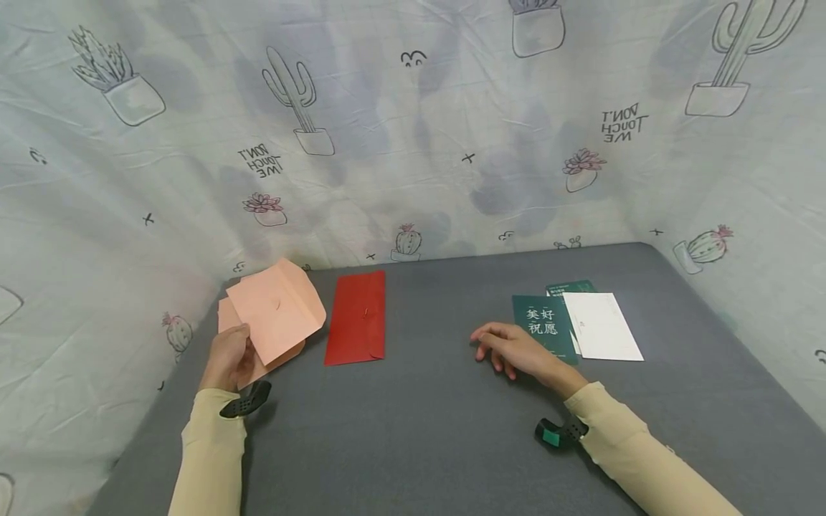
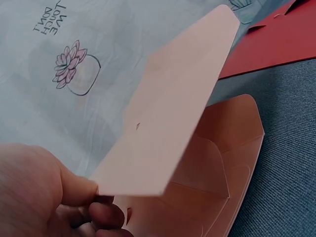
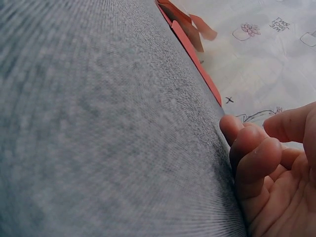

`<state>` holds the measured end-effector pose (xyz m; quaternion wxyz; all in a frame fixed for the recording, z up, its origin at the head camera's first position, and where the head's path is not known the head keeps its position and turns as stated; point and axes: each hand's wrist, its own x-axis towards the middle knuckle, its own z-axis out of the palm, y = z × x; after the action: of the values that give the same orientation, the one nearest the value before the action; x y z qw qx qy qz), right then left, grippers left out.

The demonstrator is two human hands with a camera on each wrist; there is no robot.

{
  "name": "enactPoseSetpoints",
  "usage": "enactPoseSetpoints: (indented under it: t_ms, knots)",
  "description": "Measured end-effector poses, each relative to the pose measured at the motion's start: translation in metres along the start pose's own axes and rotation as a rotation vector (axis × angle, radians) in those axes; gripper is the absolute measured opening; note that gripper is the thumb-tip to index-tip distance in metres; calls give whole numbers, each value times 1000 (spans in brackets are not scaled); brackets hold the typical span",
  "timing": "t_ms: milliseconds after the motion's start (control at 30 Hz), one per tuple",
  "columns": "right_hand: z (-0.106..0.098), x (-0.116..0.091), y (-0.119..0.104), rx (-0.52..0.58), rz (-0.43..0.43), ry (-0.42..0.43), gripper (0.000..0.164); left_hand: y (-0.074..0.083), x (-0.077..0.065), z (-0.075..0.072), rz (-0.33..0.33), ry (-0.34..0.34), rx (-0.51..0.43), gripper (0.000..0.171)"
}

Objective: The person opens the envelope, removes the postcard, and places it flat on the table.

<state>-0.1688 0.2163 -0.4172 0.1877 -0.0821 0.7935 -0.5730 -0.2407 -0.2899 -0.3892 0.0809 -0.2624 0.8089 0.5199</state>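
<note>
At the table's left my left hand (image 1: 227, 358) pinches a pink envelope (image 1: 274, 308) by its lower corner, between thumb and fingers in the left wrist view. Below it lies a second pink envelope (image 2: 237, 168), its flap side up and partly hidden by the raised one. A red envelope (image 1: 357, 319) lies just to the right. My right hand (image 1: 516, 349) hovers or rests near the table with loosely bent fingers and holds nothing. It is beside a dark green card (image 1: 545, 326) with white Chinese characters. A white card (image 1: 603, 326) overlaps that card on the right.
Another green card (image 1: 571, 287) shows partly behind the white card. The grey tabletop (image 1: 413, 430) runs back to a cloth wall (image 1: 400, 143) printed with cacti, which also encloses both sides. Each wrist wears a black band.
</note>
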Motion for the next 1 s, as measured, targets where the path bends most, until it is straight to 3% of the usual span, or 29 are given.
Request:
enactPoseSetpoints:
  t_ms: [200,500,833,1000]
  knots:
    - [0,0,0,-1,-6,-6,37,0,1,-1,-14,4,-50,40]
    - [-1,0,0,-2,-4,-10,37,1,2,-3,-55,-10,-38,32]
    - [-1,1,2,-11,-8,-4,36,0,4,-7,21,-33,43,36]
    - [-2,2,4,-13,-6,3,36,2,3,-6,62,3,49,57]
